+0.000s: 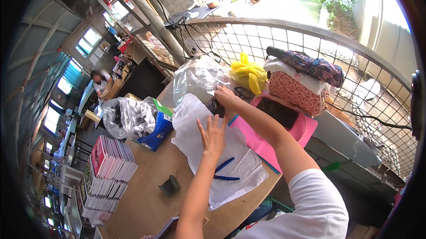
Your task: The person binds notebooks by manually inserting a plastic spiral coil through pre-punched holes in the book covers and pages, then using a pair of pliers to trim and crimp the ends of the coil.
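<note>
My left hand is open, its fingers spread over a crumpled white sheet spread on the table. Just beyond it, my right hand has its fingers curled together beside a small black object. What those fingers hold, if anything, is hidden. A clear plastic bag bulges right behind the right hand. Lying on the sheet, close to my left forearm, is a blue-handled hand tool with its two handles apart. A dark green spool-like piece sits on the bare tabletop to the left.
Stacked booklets stand at the table's left edge. Behind them is a blue box with plastic-wrapped items. On the right lie a pink folder, a dark phone, a patterned pouch and a yellow bag, near a wire-mesh railing.
</note>
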